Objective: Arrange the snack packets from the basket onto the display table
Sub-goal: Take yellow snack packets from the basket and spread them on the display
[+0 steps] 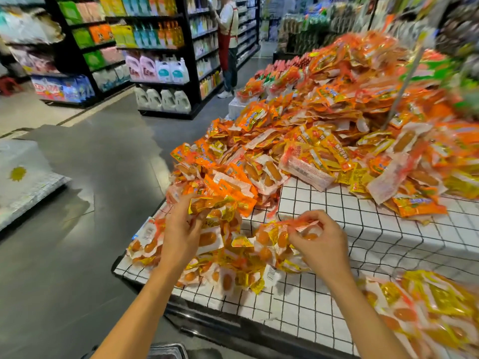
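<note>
The display table [363, 244] wears a white cloth with a black grid. A big heap of orange and yellow snack packets [337, 112] covers its far side. A smaller pile of the same packets [223, 268] lies at the near left corner. My left hand [181, 234] rests on that pile, fingers curled around packets at its top. My right hand [321, 242] pinches one packet [280, 233] at the pile's right edge. More packets [425, 312] lie blurred at the lower right. Only a dark rim of the basket [168, 351] shows at the bottom edge.
Grey aisle floor [90, 203] stretches to the left of the table. Black shelves of detergent bottles [160, 71] stand beyond it, with a person in a red apron [228, 42] facing them. A white patterned surface [23, 177] juts in at the left. A thin pole [404, 84] rises from the heap.
</note>
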Available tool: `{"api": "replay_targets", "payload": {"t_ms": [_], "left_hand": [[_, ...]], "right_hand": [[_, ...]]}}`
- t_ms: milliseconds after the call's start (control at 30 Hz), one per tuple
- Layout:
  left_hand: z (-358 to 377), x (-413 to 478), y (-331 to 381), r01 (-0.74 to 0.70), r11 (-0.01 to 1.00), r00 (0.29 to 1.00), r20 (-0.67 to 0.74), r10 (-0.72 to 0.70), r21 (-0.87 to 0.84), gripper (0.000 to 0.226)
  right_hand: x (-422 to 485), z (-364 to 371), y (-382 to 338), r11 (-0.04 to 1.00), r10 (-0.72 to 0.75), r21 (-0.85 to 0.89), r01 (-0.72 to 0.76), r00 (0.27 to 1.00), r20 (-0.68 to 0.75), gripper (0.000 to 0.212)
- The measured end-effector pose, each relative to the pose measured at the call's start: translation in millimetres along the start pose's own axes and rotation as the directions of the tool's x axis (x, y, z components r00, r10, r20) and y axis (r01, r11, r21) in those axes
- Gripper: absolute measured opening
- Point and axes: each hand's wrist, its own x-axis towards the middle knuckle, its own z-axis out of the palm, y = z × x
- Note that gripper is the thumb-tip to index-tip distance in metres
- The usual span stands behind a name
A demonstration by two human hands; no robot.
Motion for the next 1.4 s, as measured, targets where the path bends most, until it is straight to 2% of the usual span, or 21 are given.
{"api": "replay_targets", "payload": {"t_ms": [267, 367, 500, 567, 700, 833, 967, 1167, 1267, 1400], "left_hand": [[18.5, -21.5, 31.6, -0.136, 0.982, 0.975, 0.159, 0.157, -0.132, 0.028], [39.4, -35.7, 41.3, -0.126, 0.978, 0.956, 0.243, 0.165, -0.168, 0.027], [74.5, -67.9, 71.9, -0.182, 0.963, 0.907, 0.345, 0.243, -0.201, 0.025], [93.3, -86.5, 93.5, -0.193, 0.952, 0.875, 0.397, 0.276, -0.237, 0.024], [134.7, -129.1, 140.0, -0.123, 0.931, 0.807, 0.511, 0.295, -0.344, 0.035], [179.3, -179.8, 188.2, -0.064, 0.894, 0.711, 0.609, 0.352, -0.443, 0.024], [230.4, -235.4, 230.4, -0.090, 0.899, 0.638, 0.668, 0.382, -0.428, 0.023], [287.8, -313.3, 293.5, -0.099, 0.895, 0.500, 0.756, 0.423, -0.435, 0.018], [313.8, -342.8, 311.0, -0.057, 0.903, 0.462, 0.791, 0.401, -0.425, 0.013], [350.3, -371.4, 325.4, -0.068, 0.908, 0.416, 0.816, 0.402, -0.412, 0.008]], "right_hand": [[-75.8, -58.4, -1.8, 0.986, 0.114, -0.093, -0.137, 0.969, -0.219, 0.029], [-109.9, -88.0, 8.3, 0.977, 0.154, -0.096, -0.193, 0.937, -0.314, 0.025], [-157.8, -133.4, 20.7, 0.954, 0.212, -0.098, -0.285, 0.866, -0.453, 0.025], [-182.8, -156.7, 26.5, 0.942, 0.225, -0.094, -0.321, 0.816, -0.533, 0.026], [-238.2, -207.1, 48.4, 0.929, 0.214, -0.093, -0.358, 0.725, -0.655, 0.026], [-292.6, -259.4, 72.1, 0.903, 0.261, -0.051, -0.427, 0.638, -0.724, 0.026], [-342.3, -312.5, 91.8, 0.850, 0.296, -0.042, -0.525, 0.541, -0.787, 0.024], [-403.3, -388.6, 132.1, 0.795, 0.339, -0.011, -0.607, 0.459, -0.821, 0.028], [-422.8, -418.4, 153.2, 0.771, 0.362, 0.025, -0.637, 0.405, -0.840, 0.025], [-436.5, -451.0, 179.3, 0.749, 0.364, 0.034, -0.661, 0.369, -0.855, 0.027]]}}
